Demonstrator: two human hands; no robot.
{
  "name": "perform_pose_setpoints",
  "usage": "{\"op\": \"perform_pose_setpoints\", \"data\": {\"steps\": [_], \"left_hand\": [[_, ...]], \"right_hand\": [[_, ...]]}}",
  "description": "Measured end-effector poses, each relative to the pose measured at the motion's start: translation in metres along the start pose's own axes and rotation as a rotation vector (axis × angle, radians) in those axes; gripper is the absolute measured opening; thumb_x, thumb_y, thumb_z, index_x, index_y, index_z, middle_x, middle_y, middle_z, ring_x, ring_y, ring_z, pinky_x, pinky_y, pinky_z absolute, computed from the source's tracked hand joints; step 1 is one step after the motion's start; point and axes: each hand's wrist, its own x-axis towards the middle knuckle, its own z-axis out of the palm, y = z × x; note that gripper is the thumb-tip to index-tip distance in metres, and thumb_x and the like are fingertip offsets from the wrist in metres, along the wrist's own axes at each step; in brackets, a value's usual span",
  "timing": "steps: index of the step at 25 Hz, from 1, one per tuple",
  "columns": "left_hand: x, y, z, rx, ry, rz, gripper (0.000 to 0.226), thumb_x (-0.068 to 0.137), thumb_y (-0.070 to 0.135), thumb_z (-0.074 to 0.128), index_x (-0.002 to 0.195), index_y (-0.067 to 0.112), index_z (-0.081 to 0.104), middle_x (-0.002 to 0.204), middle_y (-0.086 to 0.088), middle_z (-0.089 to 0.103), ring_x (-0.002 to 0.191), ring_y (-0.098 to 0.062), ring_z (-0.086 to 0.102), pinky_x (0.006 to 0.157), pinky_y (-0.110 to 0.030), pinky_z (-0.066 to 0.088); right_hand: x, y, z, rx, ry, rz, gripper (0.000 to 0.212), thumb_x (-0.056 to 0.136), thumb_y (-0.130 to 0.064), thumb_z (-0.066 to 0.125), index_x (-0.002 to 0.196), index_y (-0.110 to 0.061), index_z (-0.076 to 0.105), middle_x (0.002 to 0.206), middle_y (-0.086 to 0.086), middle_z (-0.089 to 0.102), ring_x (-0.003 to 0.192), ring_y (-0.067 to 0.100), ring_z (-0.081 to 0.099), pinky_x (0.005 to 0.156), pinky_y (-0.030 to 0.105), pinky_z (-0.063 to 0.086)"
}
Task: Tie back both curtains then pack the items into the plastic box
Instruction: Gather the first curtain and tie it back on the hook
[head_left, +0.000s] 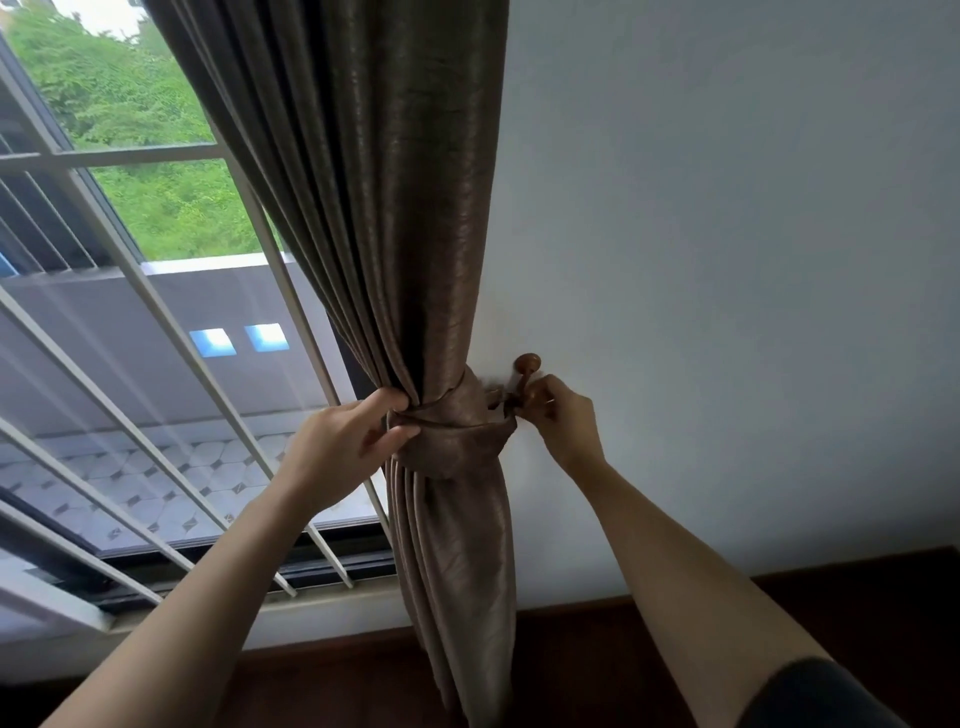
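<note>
While cinching, left hand (356, 432): fingers pinch tieback (457, 434), keeping curtain (395, 208) bunched
Right hand (563, 415): fingers clamp tieback end, seating it on hook (528, 362)

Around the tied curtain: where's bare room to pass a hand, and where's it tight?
Free: bare wall above and right of the hook, and below the right hand down to the dark floor. Crowded: between curtain and hook, filled by tieback and right hand; on the curtain's left, the left hand grips the tieback near the window bars.

Soft daylight from the window (156, 208), dim wall (727, 208), wide-angle bending at edges, slightly soft focus
</note>
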Motion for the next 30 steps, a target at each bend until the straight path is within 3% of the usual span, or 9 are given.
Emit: {"op": "perform_pose_setpoints", "data": {"steps": [5, 9, 12, 14, 16, 18, 21, 25, 30], "left_hand": [[0.003, 0.015, 0.005, -0.045, 0.013, 0.009, 0.021, 0.084, 0.038, 0.053, 0.095, 0.021, 0.051, 0.061, 0.016, 0.034, 0.046, -0.008, 0.035, 0.042, -0.022, 0.039], [-0.009, 0.027, 0.017, -0.133, 0.063, -0.031, 0.026, 0.084, 0.032, 0.055, 0.105, 0.020, 0.047, 0.071, 0.014, 0.049, 0.048, -0.001, 0.045, 0.047, -0.012, 0.040], [-0.023, 0.032, 0.029, -0.574, 0.193, -0.362, 0.020, 0.085, 0.018, 0.057, 0.095, 0.024, 0.040, 0.069, -0.001, 0.056, 0.050, -0.012, 0.060, 0.045, -0.021, 0.048], [-0.019, 0.031, 0.033, -0.869, 0.252, -0.757, 0.010, 0.091, 0.013, 0.052, 0.088, 0.022, 0.051, 0.077, -0.008, 0.059, 0.061, -0.020, 0.064, 0.054, -0.026, 0.051], [-0.009, 0.023, 0.039, -1.016, 0.063, -1.068, 0.017, 0.096, 0.018, 0.046, 0.088, 0.016, 0.061, 0.082, -0.009, 0.062, 0.068, -0.016, 0.061, 0.057, -0.022, 0.050], [-0.001, 0.021, 0.044, -1.134, -0.194, -1.223, 0.022, 0.096, 0.020, 0.045, 0.087, 0.011, 0.062, 0.076, -0.006, 0.059, 0.063, -0.011, 0.055, 0.054, -0.017, 0.048], [0.005, 0.027, 0.049, -1.439, -0.266, -1.375, 0.021, 0.094, 0.017, 0.045, 0.080, 0.011, 0.059, 0.066, 0.000, 0.051, 0.060, -0.009, 0.046, 0.047, -0.015, 0.042], [0.009, 0.042, 0.044, -1.682, -0.222, -1.422, 0.024, 0.091, 0.024, 0.047, 0.077, 0.010, 0.060, 0.064, 0.000, 0.052, 0.059, -0.010, 0.045, 0.046, -0.017, 0.038], [-0.001, 0.052, 0.045, -1.716, -0.224, -1.444, 0.018, 0.087, 0.018, 0.045, 0.075, 0.017, 0.057, 0.056, 0.005, 0.050, 0.053, -0.008, 0.040, 0.052, -0.020, 0.028]], "right_hand": [[0.013, -0.011, -0.007, -0.266, 0.119, 0.049, 0.001, 0.082, -0.013, 0.067, 0.081, -0.014, 0.067, 0.081, 0.004, 0.068, 0.075, 0.022, 0.064, 0.071, 0.030, 0.054], [0.025, -0.021, -0.024, -0.197, -0.085, 0.311, 0.015, 0.080, -0.024, 0.071, 0.087, -0.011, 0.070, 0.077, 0.003, 0.068, 0.071, 0.019, 0.066, 0.072, 0.031, 0.056], [0.021, -0.023, -0.033, -0.059, -0.180, 0.487, 0.031, 0.081, -0.007, 0.060, 0.112, -0.006, 0.064, 0.098, 0.009, 0.067, 0.088, 0.023, 0.068, 0.086, 0.037, 0.056], [0.007, -0.027, -0.038, -0.264, -0.069, 0.340, 0.035, 0.083, -0.009, 0.059, 0.118, -0.010, 0.056, 0.107, 0.007, 0.060, 0.098, 0.024, 0.061, 0.089, 0.041, 0.053], [-0.013, -0.038, -0.040, -0.276, 0.022, 0.193, 0.025, 0.089, -0.017, 0.057, 0.114, -0.012, 0.057, 0.104, 0.005, 0.060, 0.094, 0.022, 0.060, 0.086, 0.042, 0.053], [-0.033, -0.054, -0.038, -0.094, -0.075, 0.326, 0.022, 0.094, -0.026, 0.050, 0.104, -0.009, 0.060, 0.091, 0.006, 0.065, 0.082, 0.021, 0.063, 0.082, 0.041, 0.056], [-0.063, -0.073, -0.033, 0.266, -0.405, 0.699, 0.026, 0.098, -0.023, 0.043, 0.092, -0.005, 0.060, 0.074, 0.008, 0.063, 0.065, 0.016, 0.061, 0.070, 0.030, 0.055], [-0.081, -0.073, -0.022, 0.861, -0.268, 0.798, 0.015, 0.096, -0.014, 0.048, 0.087, -0.006, 0.058, 0.073, 0.007, 0.056, 0.062, 0.011, 0.056, 0.058, 0.022, 0.055], [-0.081, -0.066, -0.016, 1.057, -0.054, 0.966, 0.018, 0.095, -0.027, 0.051, 0.089, -0.010, 0.053, 0.075, 0.006, 0.050, 0.062, 0.014, 0.047, 0.072, 0.027, 0.043]]}}
